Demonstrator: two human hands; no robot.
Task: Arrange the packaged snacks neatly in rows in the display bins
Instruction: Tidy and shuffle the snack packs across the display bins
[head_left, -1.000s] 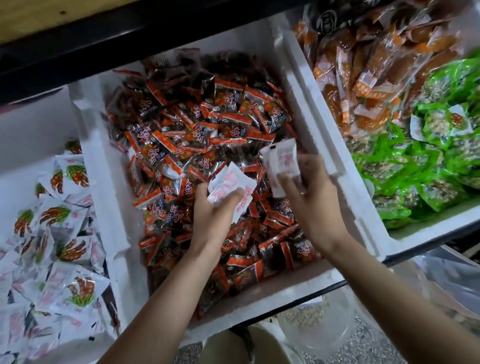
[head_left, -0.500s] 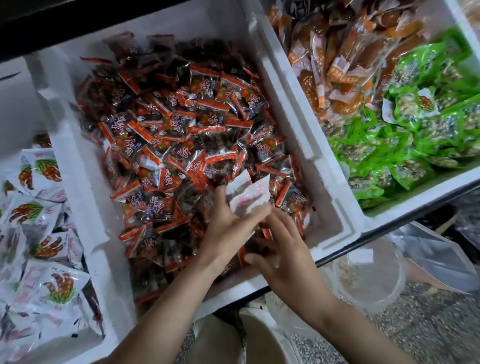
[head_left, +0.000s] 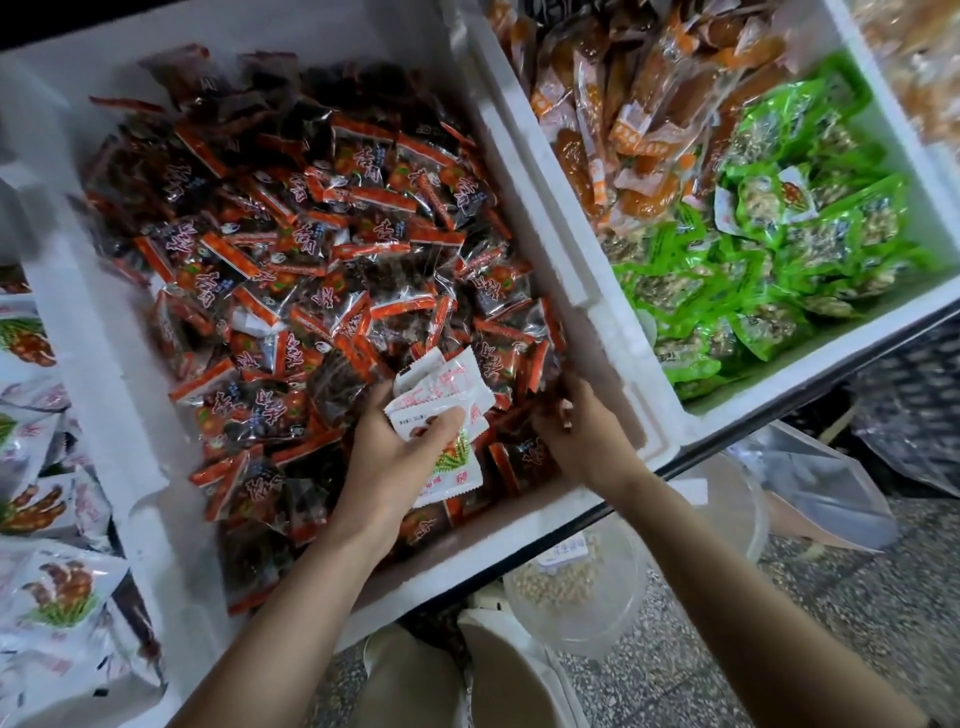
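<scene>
A white foam bin (head_left: 608, 322) in the middle holds a loose heap of red-and-black snack packets (head_left: 322, 249). My left hand (head_left: 400, 447) grips a small stack of white snack packets (head_left: 444, 400) above the heap's near right part. My right hand (head_left: 576, 426) reaches into the bin's near right corner, its fingers curled among the red-and-black packets there; whether it holds one is hidden. More white packets (head_left: 47, 587) with a red-and-green print lie in the bin on the left.
The bin on the right (head_left: 810, 364) holds orange packets (head_left: 623, 114) at the back and green packets (head_left: 779, 249) in front. Below the bins stand clear plastic tubs (head_left: 576, 587) and plastic bags (head_left: 815, 483) on a speckled floor. My legs show at the bottom.
My right hand passed its white packet to the left hand's stack, then moved right into the bin's near corner. The view shifted down and to the right.
</scene>
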